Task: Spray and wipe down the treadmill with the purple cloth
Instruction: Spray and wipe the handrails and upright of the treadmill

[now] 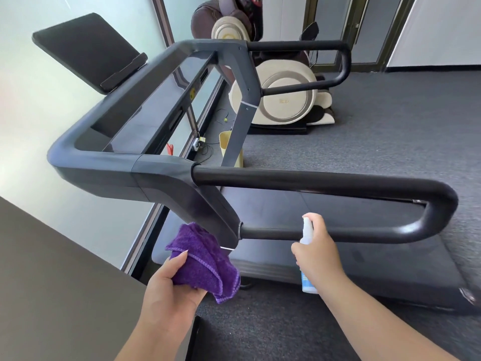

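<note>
The dark grey treadmill (pixel 161 175) fills the middle of the view, with a black looped handrail (pixel 338 182) reaching right from its frame. My left hand (pixel 169 285) grips a bunched purple cloth (pixel 205 259) just below the frame's near corner. My right hand (pixel 318 254) holds a white spray bottle (pixel 307 231) upright against the lower bar of the handrail, forefinger on its top. The bottle's lower end with a blue label (pixel 308 282) shows under the hand. The black console screen (pixel 86 48) stands at the upper left.
A cream and brown massage chair (pixel 283 97) stands beyond the treadmill on grey carpet (pixel 403 131). A yellow bin (pixel 227 144) and cables lie by the glass wall (pixel 31 121). A dark surface (pixel 52 282) lies at the lower left.
</note>
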